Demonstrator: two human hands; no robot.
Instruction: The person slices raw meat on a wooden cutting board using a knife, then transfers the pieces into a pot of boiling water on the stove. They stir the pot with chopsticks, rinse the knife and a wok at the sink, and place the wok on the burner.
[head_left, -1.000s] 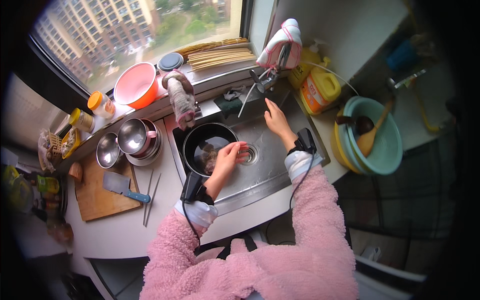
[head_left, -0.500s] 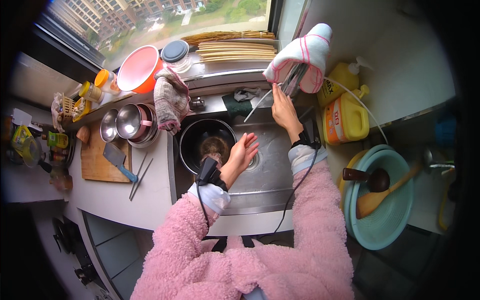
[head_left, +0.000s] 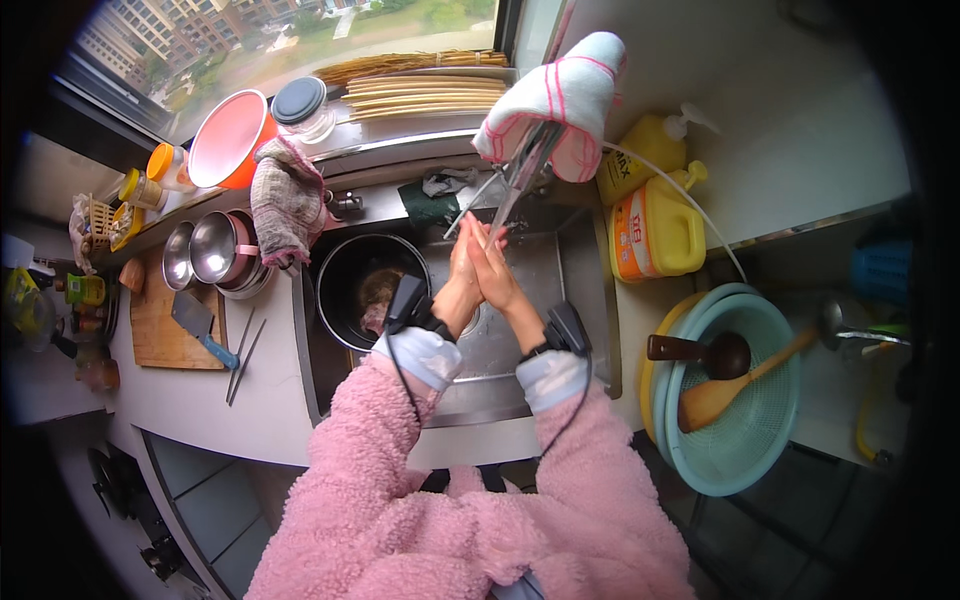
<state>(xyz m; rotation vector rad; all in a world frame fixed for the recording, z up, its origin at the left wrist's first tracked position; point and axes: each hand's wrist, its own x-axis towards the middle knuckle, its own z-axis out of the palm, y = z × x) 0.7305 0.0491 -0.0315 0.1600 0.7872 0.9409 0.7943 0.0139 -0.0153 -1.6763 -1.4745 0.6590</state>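
My left hand (head_left: 461,282) and my right hand (head_left: 497,274) are pressed palm to palm over the metal sink (head_left: 575,330), fingers stretched out and holding nothing. A stream of water (head_left: 507,205) from the faucet (head_left: 536,148) runs down onto them. Over the faucet hangs a white cloth with pink stripes (head_left: 560,100). Left of my hands a dark pot (head_left: 331,305) stands in the sink with what looks like a piece of meat (head_left: 380,292) in it. My left wrist partly covers the pot's right side.
On the left counter are a cleaver (head_left: 195,317), a wooden cutting board (head_left: 160,345), chopsticks (head_left: 245,365) and metal bowls (head_left: 213,245). Yellow soap bottles (head_left: 668,235) stand to the right, above a green basin (head_left: 785,420) holding a wooden spatula (head_left: 705,405).
My right hand has come down from beside the faucet and met my left hand. Water now falls on both. The whole view has shifted somewhat.
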